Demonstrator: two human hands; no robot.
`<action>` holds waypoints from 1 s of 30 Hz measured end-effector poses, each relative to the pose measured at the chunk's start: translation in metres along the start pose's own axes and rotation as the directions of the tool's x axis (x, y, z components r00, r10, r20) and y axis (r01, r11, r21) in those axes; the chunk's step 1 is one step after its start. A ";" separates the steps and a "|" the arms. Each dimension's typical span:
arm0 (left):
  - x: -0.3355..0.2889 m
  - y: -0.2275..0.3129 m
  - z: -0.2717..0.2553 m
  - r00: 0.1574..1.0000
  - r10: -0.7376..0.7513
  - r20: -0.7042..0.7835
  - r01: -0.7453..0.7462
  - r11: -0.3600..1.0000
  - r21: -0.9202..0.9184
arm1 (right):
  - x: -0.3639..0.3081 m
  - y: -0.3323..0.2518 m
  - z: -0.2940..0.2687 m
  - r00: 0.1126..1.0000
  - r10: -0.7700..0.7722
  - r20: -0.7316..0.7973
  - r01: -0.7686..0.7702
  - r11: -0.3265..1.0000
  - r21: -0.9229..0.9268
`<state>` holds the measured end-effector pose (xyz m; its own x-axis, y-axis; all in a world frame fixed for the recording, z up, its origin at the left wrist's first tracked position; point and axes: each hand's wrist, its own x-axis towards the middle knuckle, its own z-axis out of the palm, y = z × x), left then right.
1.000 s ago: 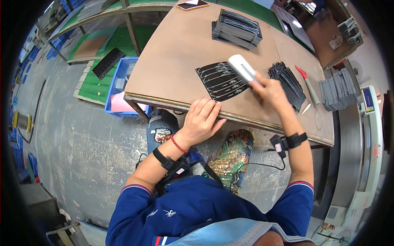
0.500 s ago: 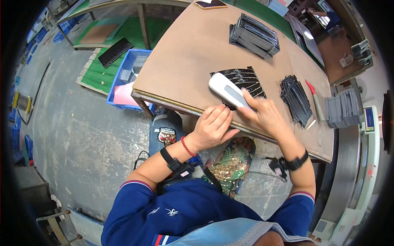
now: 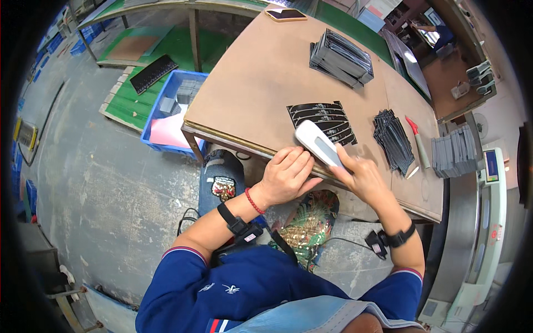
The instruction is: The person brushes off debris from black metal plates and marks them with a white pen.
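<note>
My right hand is closed round a white tool with a grey panel; its exact kind I cannot make out. The tool is tilted over the table's near edge, its rounded white end beside a sheet of black curved strips with pale lines. My left hand rests at the table edge just left of the tool, fingers side by side over the edge and thumb stretched away. Nothing shows in it, though its palm is hidden. To the right of the sheet lies a loose pile of dark strips.
A tall stack of dark grey pieces stands farther back on the brown table. A phone lies at the far edge. On the right are a red-handled tool, grey stacks and a scale. A blue crate stands left.
The white tool and my right hand have drawn back toward me, uncovering more of the black strips. My left hand stays at the edge. The whole view has shifted slightly.
</note>
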<state>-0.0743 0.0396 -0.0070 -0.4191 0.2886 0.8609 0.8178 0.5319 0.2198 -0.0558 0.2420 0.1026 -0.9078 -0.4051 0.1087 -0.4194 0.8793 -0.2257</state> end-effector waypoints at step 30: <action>0.005 0.009 0.010 1.000 -0.009 0.018 0.008 0.996 0.085 | 0.080 0.040 -0.001 0.981 0.196 -0.012 -0.196 0.981 -0.011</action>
<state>-0.0731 0.0537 -0.0055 -0.4336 0.2980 0.8504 0.7782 0.5997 0.1866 -0.1451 0.2446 0.1033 -0.9722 -0.2219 0.0743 -0.2333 0.9443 -0.2321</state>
